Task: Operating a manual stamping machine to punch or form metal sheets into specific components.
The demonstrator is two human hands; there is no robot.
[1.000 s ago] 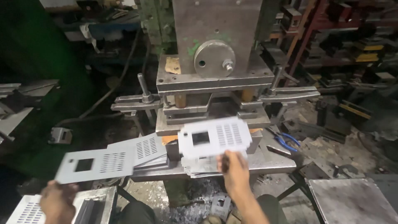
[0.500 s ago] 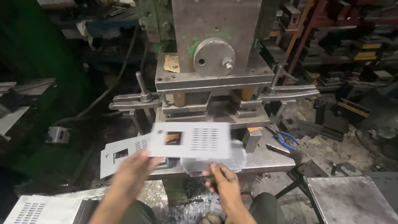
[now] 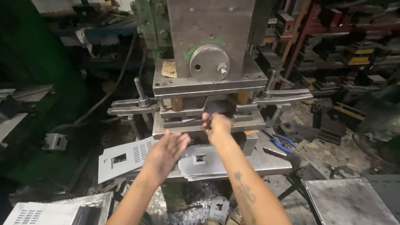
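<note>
Fingers (image 3: 207, 119) of the right hand (image 3: 216, 127) pinch closed at the press (image 3: 208, 89) die slot; the left hand (image 3: 166, 152) hovers open over stacked metal plates (image 3: 204, 160) on the tabletop (image 3: 271, 160), nearer them.

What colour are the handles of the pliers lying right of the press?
Blue handles on the pliers, seen best in the head view.

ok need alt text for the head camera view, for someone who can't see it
A person's right hand reaches into the die gap of a grey metal press, while the open left hand hovers over a stack of perforated grey metal plates on the press bed. Blue-handled pliers lie to the right.
</note>
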